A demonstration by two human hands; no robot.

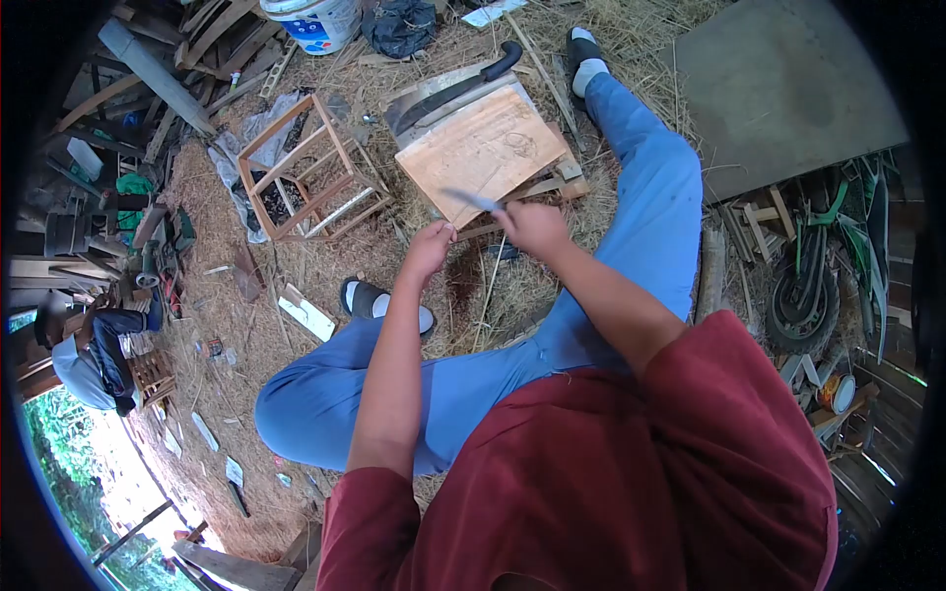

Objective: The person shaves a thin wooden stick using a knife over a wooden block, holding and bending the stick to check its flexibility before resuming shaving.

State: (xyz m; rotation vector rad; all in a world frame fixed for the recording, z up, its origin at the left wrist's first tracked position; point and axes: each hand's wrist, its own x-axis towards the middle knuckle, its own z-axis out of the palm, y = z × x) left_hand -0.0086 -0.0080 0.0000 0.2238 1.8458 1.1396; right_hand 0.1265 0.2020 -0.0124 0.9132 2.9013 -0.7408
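A wooden board (480,148) lies before me on low wooden pieces, pencil-like marks on its face. My right hand (533,229) is closed round a knife, whose blade (467,198) points left over the board's near part. Beside the board's near corner is my left hand (428,250), its thumb and fingers pinched together. What they grip, if anything, is too small to tell. At the board's far edge rests a machete (443,103) with a black handle, lying on a flat panel.
A wooden frame (310,172) stands left of the board. Behind are a white bucket (313,25) and a black bag (399,27). A large grey sheet (788,94) and a motorbike (813,266) are at right. Another person (89,350) sits far left. Shavings and straw cover the floor.
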